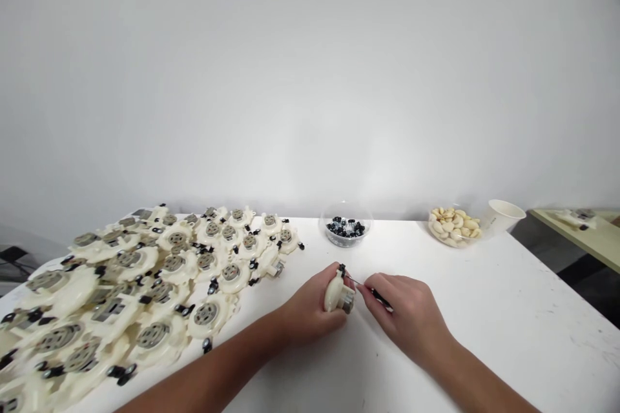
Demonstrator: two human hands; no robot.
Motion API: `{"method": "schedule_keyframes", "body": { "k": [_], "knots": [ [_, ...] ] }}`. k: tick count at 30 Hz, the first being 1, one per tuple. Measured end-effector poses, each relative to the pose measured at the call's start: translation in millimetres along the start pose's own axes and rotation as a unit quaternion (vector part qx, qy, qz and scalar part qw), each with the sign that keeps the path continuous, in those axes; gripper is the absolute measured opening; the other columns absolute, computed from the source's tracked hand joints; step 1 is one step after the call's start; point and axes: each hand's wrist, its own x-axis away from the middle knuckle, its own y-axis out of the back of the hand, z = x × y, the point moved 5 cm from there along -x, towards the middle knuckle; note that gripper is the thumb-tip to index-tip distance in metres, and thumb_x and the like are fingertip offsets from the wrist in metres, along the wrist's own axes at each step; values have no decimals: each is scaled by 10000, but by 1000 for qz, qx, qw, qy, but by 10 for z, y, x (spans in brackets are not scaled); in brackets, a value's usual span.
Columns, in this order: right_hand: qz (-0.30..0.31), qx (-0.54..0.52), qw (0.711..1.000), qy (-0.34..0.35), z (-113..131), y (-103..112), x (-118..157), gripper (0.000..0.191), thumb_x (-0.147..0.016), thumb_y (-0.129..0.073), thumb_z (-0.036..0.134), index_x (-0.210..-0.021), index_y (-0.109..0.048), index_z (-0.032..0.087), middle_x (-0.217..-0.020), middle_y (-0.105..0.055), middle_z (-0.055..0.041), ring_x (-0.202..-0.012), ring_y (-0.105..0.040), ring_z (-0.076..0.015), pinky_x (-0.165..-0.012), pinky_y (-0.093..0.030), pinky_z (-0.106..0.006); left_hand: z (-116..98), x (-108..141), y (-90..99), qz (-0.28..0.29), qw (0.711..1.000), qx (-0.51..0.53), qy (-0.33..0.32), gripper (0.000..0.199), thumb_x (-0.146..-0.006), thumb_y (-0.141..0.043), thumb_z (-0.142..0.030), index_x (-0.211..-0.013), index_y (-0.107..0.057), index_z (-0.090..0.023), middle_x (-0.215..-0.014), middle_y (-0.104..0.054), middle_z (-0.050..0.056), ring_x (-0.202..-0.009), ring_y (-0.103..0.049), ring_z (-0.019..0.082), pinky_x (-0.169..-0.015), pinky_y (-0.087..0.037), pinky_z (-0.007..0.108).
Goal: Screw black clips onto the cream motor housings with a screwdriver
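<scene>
Near the middle of the white table, my left hand [312, 310] is wrapped round a cream plastic housing [333, 293] with a metal motor on its right side and a small black piece at its top. My right hand [407, 306] grips the dark handle of a thin metal tool [381, 297]. The tool's shaft points left, its tip close to the black piece; whether they touch is too small to tell. Behind my hands stands a clear bowl [345, 241] of small black parts.
Many similar cream housings [206, 313] with motors and black pieces cover the table's left side. At the back right are a clear bowl of cream curved pieces [454, 226] and a white cup [501, 218]. Farther right, a side table [598, 242] holds another part.
</scene>
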Motion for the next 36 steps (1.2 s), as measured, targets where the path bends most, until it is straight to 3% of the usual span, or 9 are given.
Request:
{"method": "schedule_keyframes", "body": {
  "k": [6, 9, 13, 15, 19, 22, 24, 29, 36],
  "knots": [
    [69, -157, 966, -195, -89, -88, 33, 337, -992, -545, 379, -704, -493, 211, -604, -497, 27, -549, -409, -130, -537, -277, -258, -39, 45, -16, 18, 999, -27, 5, 409, -669, -550, 20, -1015, -518, -197, -854, -544, -34, -717, -483, 127, -631, -371, 246],
    [90, -312, 892, -315, -170, -184, 69, 421, -923, -642, 472, -661, -438, 212, -557, -376, 60, -539, -320, -115, -513, -230, -253, -48, 54, -5, 19, 999, -33, 4, 414, -671, -567, 14, -1021, -515, -201, -840, -524, -38, -710, -472, 124, -624, -372, 241],
    [143, -514, 734, -420, -197, -373, 151, 450, -885, -685, 522, -698, -400, 228, -521, -372, 92, -463, -220, -82, -463, -120, -252, -27, 56, 2, 16, 998, -59, 4, 430, -660, -593, 8, -1026, -516, -204, -837, -547, -32, -706, -478, 129, -623, -369, 244],
    [155, -543, 704, -431, -193, -400, 162, 442, -892, -676, 524, -710, -400, 230, -512, -371, 98, -447, -203, -76, -456, -102, -252, -7, 45, -2, 20, 998, -55, 6, 434, -658, -597, 2, -1034, -518, -202, -842, -557, -29, -708, -482, 131, -620, -368, 244],
    [124, -401, 833, -360, -196, -247, 82, 351, -891, -688, 455, -723, -496, 215, -538, -386, 79, -496, -310, -98, -474, -206, -242, 19, -2, 2, 16, 1000, -10, 4, 401, -671, -564, 1, -1019, -520, -192, -851, -541, -31, -726, -488, 129, -633, -376, 242],
    [63, -205, 946, -242, -134, -56, 6, 218, -922, -647, 362, -778, -571, 217, -632, -532, 33, -572, -452, -131, -537, -328, -249, 23, -24, 11, -1, 1000, 13, 0, 390, -670, -539, 9, -1005, -515, -189, -851, -528, -34, -723, -477, 125, -644, -382, 248],
    [22, -79, 986, -142, -53, 31, -17, 193, -963, -584, 312, -797, -613, 217, -698, -614, 1, -595, -522, -141, -563, -361, -260, 24, -18, -12, 2, 1000, 17, 3, 384, -673, -526, 9, -1001, -515, -191, -845, -524, -35, -719, -469, 125, -646, -382, 253],
    [-15, 54, 998, -7, 85, 80, -14, 227, -984, -539, 238, -794, -662, 217, -676, -615, -9, -539, -524, -132, -527, -331, -281, -1, 17, -126, 6, 1000, -13, 1, 348, -656, -581, -14, -941, -506, -200, -827, -508, -39, -735, -456, 136, -649, -369, 259],
    [-46, -107, 985, -126, -123, 278, -94, 151, -974, -552, 279, -880, -655, 224, -767, -664, -36, -648, -597, -178, -594, -456, -288, -35, -16, -93, 29, 981, 179, 69, 412, -640, -560, -73, -1038, -553, -179, -834, -523, -13, -705, -454, 123, -607, -342, 237]
  ]
}}
